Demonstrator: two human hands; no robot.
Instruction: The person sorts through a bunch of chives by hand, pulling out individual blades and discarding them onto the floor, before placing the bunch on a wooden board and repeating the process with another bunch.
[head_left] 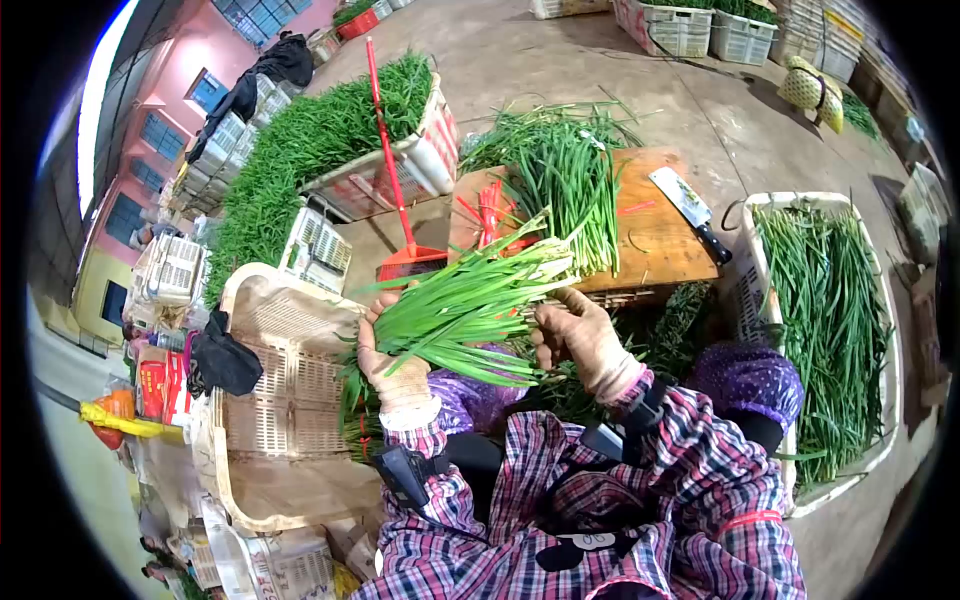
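A loose bunch of garlic chives [465, 310] lies across my left hand [395, 365], whose fingers are wrapped round its leafy side. The pale stem ends point right, toward the wooden board. Just below those ends is my right hand [585, 340], its fingers curled in a pinch; whatever is between them is too small to make out. Both hands wear soiled, light-coloured gloves. Beyond them, more chives [570, 190] are heaped on the wooden board [655, 240], beside a bundle of red ties [488, 212]. A cleaver [690, 212] with a black handle rests at the board's right edge.
To my left stands a large plastic crate [280, 400] with a black cloth [225, 355] on its rim. A crate of chives [825, 330] is on my right. A red dustpan [412, 262] and a big heap of greens [320, 150] stand ahead left.
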